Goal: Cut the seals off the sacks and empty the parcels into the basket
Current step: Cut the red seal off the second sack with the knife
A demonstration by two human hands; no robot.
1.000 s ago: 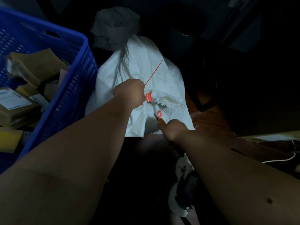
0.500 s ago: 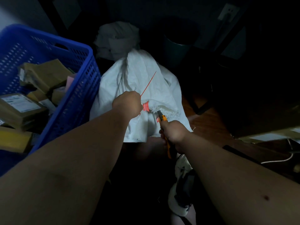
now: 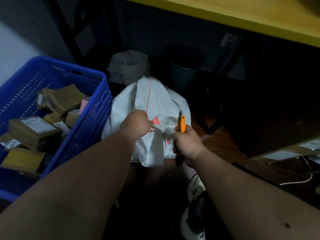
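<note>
Yellow tabletop is running across the upper right of the frame, w/ dark space under it. Blue basket is sitting at left, already holding brown parcels w/ labels. White sack is standing at center, just right of the basket, its neck bunched toward the person. Second pale sack is sitting behind it, upper center, beside a dark bin. Left hand is clenching the sack's gathered neck right at the red seal, whose thin red tail is sticking up along the cloth. Right hand is gripping an orange utility knife upright, tip pointing up, just right of the frayed neck; blade prob. out, but it's too dim to tell. A white-and-black shoe is showing at bottom center, a white cable at lower right.
</note>
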